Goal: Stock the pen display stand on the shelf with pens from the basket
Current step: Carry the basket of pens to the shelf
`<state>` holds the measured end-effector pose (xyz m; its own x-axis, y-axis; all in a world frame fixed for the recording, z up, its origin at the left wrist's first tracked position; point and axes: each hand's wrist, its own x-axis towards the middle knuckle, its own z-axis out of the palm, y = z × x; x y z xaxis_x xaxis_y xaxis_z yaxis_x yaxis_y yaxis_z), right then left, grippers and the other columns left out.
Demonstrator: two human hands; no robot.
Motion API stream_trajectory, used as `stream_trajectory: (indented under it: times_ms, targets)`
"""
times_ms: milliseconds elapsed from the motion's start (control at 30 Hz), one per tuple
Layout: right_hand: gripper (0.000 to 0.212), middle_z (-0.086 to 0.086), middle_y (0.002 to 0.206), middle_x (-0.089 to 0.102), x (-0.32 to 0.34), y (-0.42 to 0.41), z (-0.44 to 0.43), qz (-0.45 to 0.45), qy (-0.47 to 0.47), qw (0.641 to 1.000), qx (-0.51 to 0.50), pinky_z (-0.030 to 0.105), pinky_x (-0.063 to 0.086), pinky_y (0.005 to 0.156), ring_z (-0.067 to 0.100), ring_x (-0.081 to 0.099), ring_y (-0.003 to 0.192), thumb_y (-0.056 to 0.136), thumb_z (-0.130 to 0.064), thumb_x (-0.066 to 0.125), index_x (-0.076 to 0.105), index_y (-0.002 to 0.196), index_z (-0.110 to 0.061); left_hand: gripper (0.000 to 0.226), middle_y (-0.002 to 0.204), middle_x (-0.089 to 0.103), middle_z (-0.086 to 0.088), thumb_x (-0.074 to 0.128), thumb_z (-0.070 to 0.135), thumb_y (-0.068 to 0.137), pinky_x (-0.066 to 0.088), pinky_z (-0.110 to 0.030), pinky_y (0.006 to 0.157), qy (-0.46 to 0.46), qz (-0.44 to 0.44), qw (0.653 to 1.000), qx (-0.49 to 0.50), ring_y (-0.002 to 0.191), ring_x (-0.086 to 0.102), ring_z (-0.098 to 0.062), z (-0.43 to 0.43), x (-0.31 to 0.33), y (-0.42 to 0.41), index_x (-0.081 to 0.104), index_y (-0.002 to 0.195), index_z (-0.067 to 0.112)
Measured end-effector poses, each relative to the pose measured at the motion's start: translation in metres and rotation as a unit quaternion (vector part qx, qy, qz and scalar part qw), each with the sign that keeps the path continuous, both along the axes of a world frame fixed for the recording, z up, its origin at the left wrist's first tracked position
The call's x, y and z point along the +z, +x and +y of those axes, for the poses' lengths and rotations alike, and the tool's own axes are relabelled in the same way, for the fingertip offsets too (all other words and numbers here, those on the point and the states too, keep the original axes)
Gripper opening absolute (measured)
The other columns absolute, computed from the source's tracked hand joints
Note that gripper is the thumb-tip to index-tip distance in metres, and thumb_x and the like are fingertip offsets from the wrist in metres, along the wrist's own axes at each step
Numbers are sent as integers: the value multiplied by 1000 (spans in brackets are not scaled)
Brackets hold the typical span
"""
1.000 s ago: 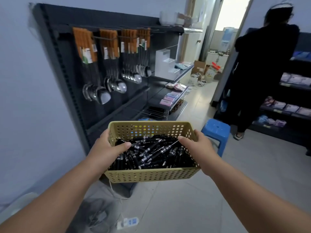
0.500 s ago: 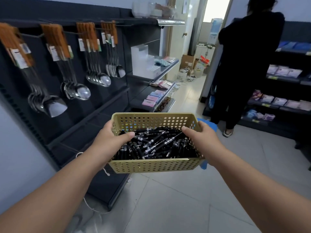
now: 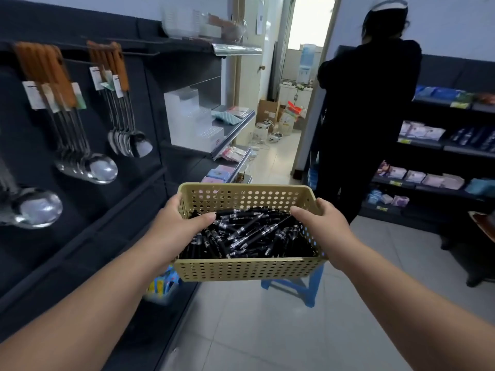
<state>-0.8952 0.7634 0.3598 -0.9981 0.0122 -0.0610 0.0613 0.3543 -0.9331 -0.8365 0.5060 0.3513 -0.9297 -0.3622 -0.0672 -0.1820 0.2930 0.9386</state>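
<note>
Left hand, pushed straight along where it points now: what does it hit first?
The left hand grips the left wall of the perforated beige plastic basket, so that wall comes first; its thumb lies over the rim, on or just above the heap of black pens.

Ladles (image 3: pixel 88 167) hang left; a blue stool (image 3: pixel 300 285) stands near a person (image 3: pixel 367 116).

Left grip (image 3: pixel 177 231), right grip (image 3: pixel 326 232), both curled
</note>
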Motion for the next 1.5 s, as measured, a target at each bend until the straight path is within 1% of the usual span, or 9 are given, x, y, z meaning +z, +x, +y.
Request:
stream_trajectory:
  times_ms: [167,333,500,800,1000,1067,1233,1367,1500]
  targets:
    - [34,-22,88,51,2,-80,-10,-2,0,1000,-4,31,40,76,-1,50,79,87,-42,68,45,111,-35,85,142,47,5,75,38,79,35,-31,100,-9,4,1000,3,127,45,-16,-12,7,-79,29,149,28]
    - [47,-19,85,50,-2,-167,-23,-13,-7,1000,11,30,40,78,6,50,78,87,-40,69,50,128,-28,88,145,44,4,75,45,77,36,-40,107,-20,-19,999,26,129,44,-19,-21,3,-153,27,150,30]
    - [45,-20,85,52,-15,-272,-32,-22,-11,998,66,34,48,79,3,54,78,87,-39,69,51,126,-26,89,148,42,5,73,44,79,34,-38,107,-19,-21,997,78,132,42,-19,-16,-7,-227,23,151,28]
    - [56,-22,83,46,-2,-447,-36,-22,-4,988,153,32,39,83,-1,47,74,88,-39,69,49,136,-21,85,146,42,7,72,41,82,34,-37,104,8,-18,983,182,131,42,-18,8,1,-354,24,151,29]
    - [37,-24,82,47,-5,-520,-33,-36,-33,983,175,29,39,81,-4,48,75,89,-33,68,49,121,-29,88,145,43,2,74,39,80,37,-35,99,-11,-16,980,199,127,45,-19,12,5,-423,24,151,23]
    - [34,-23,82,49,-6,-541,-31,-41,-35,984,168,32,42,81,0,52,76,89,-34,68,48,117,-31,87,139,47,3,73,38,81,36,-32,94,-11,-15,983,185,120,47,-16,12,6,-447,25,151,22]
    - [29,-19,84,53,-6,-592,-30,-37,-33,988,144,34,48,81,8,59,81,89,-35,68,43,105,-34,73,95,48,24,72,31,83,37,-20,72,-6,-8,988,153,84,49,5,7,8,-513,34,145,19]
    - [56,-8,98,58,-3,-642,-41,-42,-15,992,116,42,51,92,19,62,94,86,-40,69,49,135,-22,57,97,51,19,72,32,84,36,-19,64,-4,-10,992,128,80,46,6,-9,4,-570,41,132,27]
    - [66,-5,96,60,2,-703,-63,-50,-9,992,114,35,53,78,18,64,85,86,-40,71,44,141,-16,66,98,52,18,73,40,80,39,-27,72,11,-12,994,111,86,51,1,-34,1,-630,41,136,28]
